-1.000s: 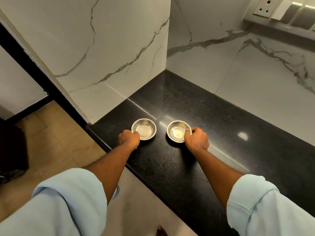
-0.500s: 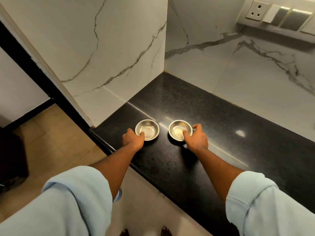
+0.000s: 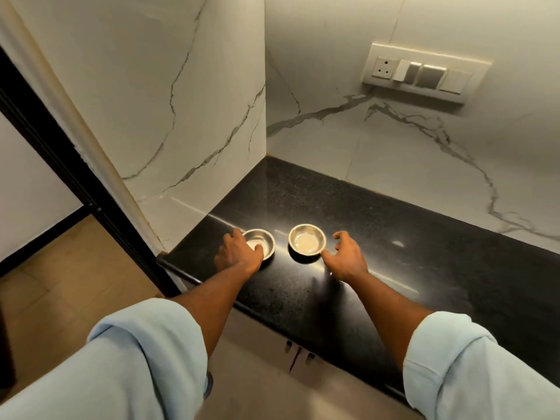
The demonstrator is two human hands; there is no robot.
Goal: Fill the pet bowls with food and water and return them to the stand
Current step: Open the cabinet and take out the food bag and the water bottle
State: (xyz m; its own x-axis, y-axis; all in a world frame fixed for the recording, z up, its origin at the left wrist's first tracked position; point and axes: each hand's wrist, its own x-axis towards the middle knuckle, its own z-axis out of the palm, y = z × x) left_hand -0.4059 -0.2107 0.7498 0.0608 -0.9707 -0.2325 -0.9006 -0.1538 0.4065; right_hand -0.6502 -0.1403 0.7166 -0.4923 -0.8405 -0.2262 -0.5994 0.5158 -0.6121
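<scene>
While both arms reach out in rolled light-blue sleeves, two small steel bowls sit side by side, not touching, near the front edge of a black stone counter (image 3: pixel 378 237) in a marble-walled corner. The left hand (image 3: pixel 238 254) lies over the near left edge of the left bowl (image 3: pixel 263 241), thumb across the rim and a finger round the far outside; whether it truly grips cannot be told. The right hand (image 3: pixel 347 257) is spread wide with relaxed fingers beside the right bowl (image 3: pixel 307 240), thumb tip at the near right rim, holding nothing. Both bowls show a pale shine inside. A switch panel (image 3: pixel 424 72) is mounted on the wall above.
</scene>
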